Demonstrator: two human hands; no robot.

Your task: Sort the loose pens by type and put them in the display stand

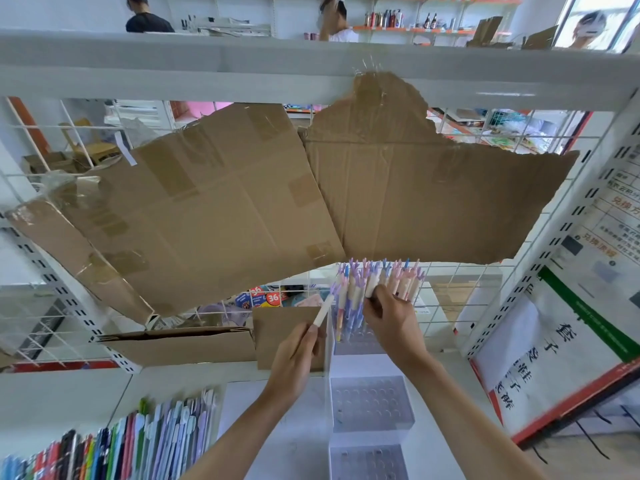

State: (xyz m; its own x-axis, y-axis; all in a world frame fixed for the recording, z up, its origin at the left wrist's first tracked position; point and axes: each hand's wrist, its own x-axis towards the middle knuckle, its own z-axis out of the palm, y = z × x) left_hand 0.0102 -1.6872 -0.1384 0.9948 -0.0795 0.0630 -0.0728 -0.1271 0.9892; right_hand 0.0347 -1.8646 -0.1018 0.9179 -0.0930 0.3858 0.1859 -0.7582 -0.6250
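A: What is the biggest thing here?

B: A torn sheet of cardboard [277, 202] taped across the wire back of the white shelf [173, 379], hanging above the display stand [372, 403].

A: And the stand?

B: It is a clear, stepped stand on the shelf, with tiers of round holes. The top tier at the back holds a crowded bunch of pastel pens [377, 285], standing upright with their pink, blue and lilac tips just under the cardboard's lower edge. The two nearer tiers show holes with nothing standing in them.

A: Anything left of the stand?

B: A low cardboard box [180, 344] just behind and to its left; I cannot tell what it contains. Nearer, well left of the stand, a row of flat packets [149, 434] in many colours stands on edge.

A: The hands?

B: The left hand [294, 365] is just left of the stand's top tier, fingers pinching one white pen [323, 313] by its lower end, tip tilted towards the bunch. The right hand [391, 323] is at the bunch itself, fingers curled round a pale pen among those in the top tier.
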